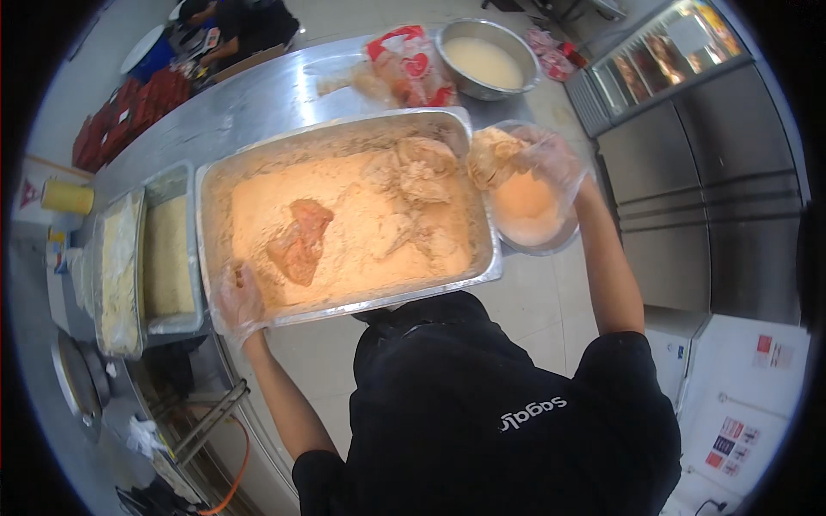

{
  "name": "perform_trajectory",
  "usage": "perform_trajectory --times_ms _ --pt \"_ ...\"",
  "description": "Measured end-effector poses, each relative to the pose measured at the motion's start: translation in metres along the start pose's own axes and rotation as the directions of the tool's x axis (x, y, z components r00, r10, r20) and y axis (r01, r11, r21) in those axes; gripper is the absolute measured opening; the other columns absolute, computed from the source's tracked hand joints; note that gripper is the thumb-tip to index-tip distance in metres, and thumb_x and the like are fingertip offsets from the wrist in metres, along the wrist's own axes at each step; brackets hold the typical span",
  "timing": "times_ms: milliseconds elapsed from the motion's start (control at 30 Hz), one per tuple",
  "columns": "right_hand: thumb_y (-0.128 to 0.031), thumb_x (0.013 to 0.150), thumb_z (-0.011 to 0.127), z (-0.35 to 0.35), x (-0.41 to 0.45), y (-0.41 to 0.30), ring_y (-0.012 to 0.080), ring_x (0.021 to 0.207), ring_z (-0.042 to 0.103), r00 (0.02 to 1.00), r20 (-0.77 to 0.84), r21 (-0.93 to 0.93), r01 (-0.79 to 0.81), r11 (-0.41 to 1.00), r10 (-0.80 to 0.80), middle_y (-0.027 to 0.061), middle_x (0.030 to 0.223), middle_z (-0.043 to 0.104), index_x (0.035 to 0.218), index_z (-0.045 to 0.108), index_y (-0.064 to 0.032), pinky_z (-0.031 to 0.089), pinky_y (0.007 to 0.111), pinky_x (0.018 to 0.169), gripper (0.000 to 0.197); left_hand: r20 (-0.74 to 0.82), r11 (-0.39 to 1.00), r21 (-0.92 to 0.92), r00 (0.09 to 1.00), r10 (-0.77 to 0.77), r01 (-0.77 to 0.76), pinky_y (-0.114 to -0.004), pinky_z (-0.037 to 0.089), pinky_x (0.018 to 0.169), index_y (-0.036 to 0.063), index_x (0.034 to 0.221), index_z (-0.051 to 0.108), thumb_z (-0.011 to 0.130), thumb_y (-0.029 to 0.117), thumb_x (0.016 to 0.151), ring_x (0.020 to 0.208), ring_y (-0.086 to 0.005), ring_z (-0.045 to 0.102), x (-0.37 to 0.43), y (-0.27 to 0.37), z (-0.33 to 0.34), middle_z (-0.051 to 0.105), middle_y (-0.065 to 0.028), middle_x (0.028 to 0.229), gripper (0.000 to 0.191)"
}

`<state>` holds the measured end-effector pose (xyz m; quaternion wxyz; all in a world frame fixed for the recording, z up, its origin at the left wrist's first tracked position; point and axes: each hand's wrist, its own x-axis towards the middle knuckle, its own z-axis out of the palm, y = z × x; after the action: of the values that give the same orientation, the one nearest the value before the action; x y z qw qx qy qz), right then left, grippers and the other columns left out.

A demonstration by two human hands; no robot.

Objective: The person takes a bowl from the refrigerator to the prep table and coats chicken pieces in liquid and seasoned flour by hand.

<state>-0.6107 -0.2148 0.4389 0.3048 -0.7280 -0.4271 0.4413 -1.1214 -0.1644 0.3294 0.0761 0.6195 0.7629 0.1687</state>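
My right hand [554, 153], in a clear plastic glove, is closed on a flour-coated piece of meat [493, 157] above a metal bowl of orange-tinted powder [528, 206]. At the near left corner of a large metal tray [352, 313] is my gloved left hand [239, 298]; its fingers are inside the rim and partly hidden, and whether they hold anything is unclear. Orange-lit flour [348, 238] fills the tray. On it lies a reddish raw piece of meat [303, 242], with several coated pieces [423, 168] heaped at the right.
Behind the tray, a red-and-white plastic bag [413, 68] and a steel bowl of pale liquid [484, 62] stand on the metal table [258, 87]. Tubs of pale powder [169, 258] are at the left. A person [248, 32] works beyond the table. Steel refrigerators [716, 187] stand at the right.
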Motion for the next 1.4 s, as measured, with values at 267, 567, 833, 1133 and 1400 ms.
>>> perform_trajectory --times_ms 267,567,833,1133,1400 --pt "-0.015 0.08 0.07 -0.044 -0.002 0.101 0.0232 0.083 0.067 0.896 -0.399 -0.633 -0.116 0.766 -0.194 0.0089 0.092 0.07 0.109 0.068 -0.0093 0.052 0.037 0.077 0.029 0.089 0.996 0.04 0.992 -0.085 0.081 -0.045 0.052 0.075 0.0168 0.101 0.07 0.06 0.033 0.089 0.088 -0.0318 0.066 -0.005 0.029 -0.017 0.068 -0.0103 0.097 0.023" --pt "-0.017 0.09 0.05 0.023 0.01 0.185 0.032 0.097 0.066 0.894 -0.1 -0.906 0.1 0.411 -0.438 0.0152 0.106 0.069 0.102 0.068 -0.008 0.051 0.046 0.087 0.023 0.085 0.999 0.03 0.996 -0.027 0.024 -0.044 0.052 0.073 0.0166 0.101 0.07 0.061 0.03 0.089 0.088 -0.0298 0.066 -0.007 0.026 -0.01 0.068 -0.0092 0.096 0.021" --pt "-0.021 0.081 0.065 -0.035 0.004 0.137 0.0242 0.089 0.064 0.945 -0.326 -0.392 -0.126 0.911 -0.009 0.0101 0.096 0.068 0.099 0.068 -0.0049 0.05 0.037 0.078 0.025 0.053 1.0 0.01 0.999 -0.002 0.002 -0.042 0.051 0.072 0.0121 0.099 0.07 0.062 0.029 0.088 0.083 -0.0283 0.066 -0.009 0.022 -0.011 0.068 -0.0098 0.091 0.021" --pt "-0.013 0.084 0.066 -0.03 0.028 0.173 0.017 0.08 0.059 0.913 -0.329 0.352 -0.117 0.929 0.24 0.0053 0.087 0.063 0.1 0.066 -0.0004 0.048 0.031 0.073 0.021 0.041 0.997 -0.046 0.997 0.065 -0.063 -0.041 0.05 0.068 0.0093 0.095 0.07 0.063 0.022 0.088 0.075 -0.027 0.064 -0.005 0.016 -0.005 0.067 -0.0115 0.084 0.017" --pt "-0.022 0.081 0.069 -0.059 0.022 0.165 0.0151 0.075 0.058 0.933 -0.358 0.055 -0.027 0.998 0.045 0.0047 0.083 0.065 0.094 0.069 -0.0038 0.046 0.032 0.064 0.022 0.047 1.0 0.009 0.999 0.004 -0.005 -0.041 0.05 0.069 0.0098 0.093 0.07 0.062 0.024 0.088 0.075 -0.0288 0.065 -0.003 0.03 -0.016 0.067 -0.0119 0.083 0.017"
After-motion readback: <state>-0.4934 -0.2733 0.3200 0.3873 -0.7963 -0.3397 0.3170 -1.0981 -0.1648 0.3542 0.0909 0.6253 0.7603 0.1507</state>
